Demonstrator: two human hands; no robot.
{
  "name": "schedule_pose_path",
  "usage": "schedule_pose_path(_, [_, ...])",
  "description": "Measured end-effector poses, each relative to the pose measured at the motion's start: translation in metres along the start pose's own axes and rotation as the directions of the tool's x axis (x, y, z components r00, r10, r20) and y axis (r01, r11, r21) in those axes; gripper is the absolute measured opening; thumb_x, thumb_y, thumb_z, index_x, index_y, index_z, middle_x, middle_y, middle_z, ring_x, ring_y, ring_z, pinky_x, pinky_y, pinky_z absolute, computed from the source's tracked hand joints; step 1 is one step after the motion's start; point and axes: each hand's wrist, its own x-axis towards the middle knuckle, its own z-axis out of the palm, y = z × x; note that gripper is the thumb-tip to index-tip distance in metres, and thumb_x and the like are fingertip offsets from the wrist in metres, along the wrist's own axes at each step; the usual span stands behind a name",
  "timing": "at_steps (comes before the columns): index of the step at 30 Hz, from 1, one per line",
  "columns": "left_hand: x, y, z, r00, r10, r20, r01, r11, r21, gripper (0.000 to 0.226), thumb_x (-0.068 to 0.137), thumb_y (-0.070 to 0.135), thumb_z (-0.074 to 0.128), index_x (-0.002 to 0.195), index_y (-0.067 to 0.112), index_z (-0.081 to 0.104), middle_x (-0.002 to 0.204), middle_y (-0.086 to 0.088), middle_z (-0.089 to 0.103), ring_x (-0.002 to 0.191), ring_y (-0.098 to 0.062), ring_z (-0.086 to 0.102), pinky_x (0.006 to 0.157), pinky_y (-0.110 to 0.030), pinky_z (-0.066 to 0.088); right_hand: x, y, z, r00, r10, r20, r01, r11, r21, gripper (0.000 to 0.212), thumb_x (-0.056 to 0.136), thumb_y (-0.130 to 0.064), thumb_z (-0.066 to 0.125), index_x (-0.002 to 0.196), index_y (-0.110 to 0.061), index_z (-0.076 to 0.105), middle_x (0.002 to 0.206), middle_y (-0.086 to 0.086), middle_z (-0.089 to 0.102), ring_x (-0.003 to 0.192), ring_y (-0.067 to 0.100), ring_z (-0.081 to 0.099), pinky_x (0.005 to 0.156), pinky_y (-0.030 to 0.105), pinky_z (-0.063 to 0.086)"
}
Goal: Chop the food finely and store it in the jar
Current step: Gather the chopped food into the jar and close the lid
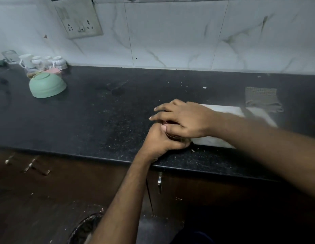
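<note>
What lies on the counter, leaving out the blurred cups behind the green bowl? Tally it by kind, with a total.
Green bowl, upturned: 1
White board: 1
Cloth: 1
Jar, mostly hidden in the grip of the left hand: 1
Total: 4

The jar (172, 136) stood near the centre of the frame, on the dark speckled worktop (100, 117) close to its front edge. Little of it showed: a glimpse of clear glass with a brownish tint and a reddish-brown patch at its top, the rest covered by two hands. It appeared upright, though its outline could not be made out. Just to its right lay a pale rectangular chopping board (223, 110), flat, its near-left corner beside the jar.
</note>
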Motion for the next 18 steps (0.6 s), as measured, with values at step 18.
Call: schedule_pose_path(18, [0.002, -0.006, -0.002, 0.997, -0.062, -0.050, 0.057, 0.994, -0.089, 0.057, 0.065, 0.001, 0.094, 0.114, 0.003, 0.065, 0.105, -0.010, 0.076, 0.100, -0.024, 0.074, 0.089, -0.044, 0.060, 0.007, -0.001, -0.024, 0.982, -0.043, 0.184, 0.071, 0.986, -0.148, 0.074, 0.089, -0.079, 0.007, 0.155, -0.048, 0.021, 0.168, -0.009, 0.005, 0.154, 0.020, 0.009, 0.109, 0.055, 0.030])
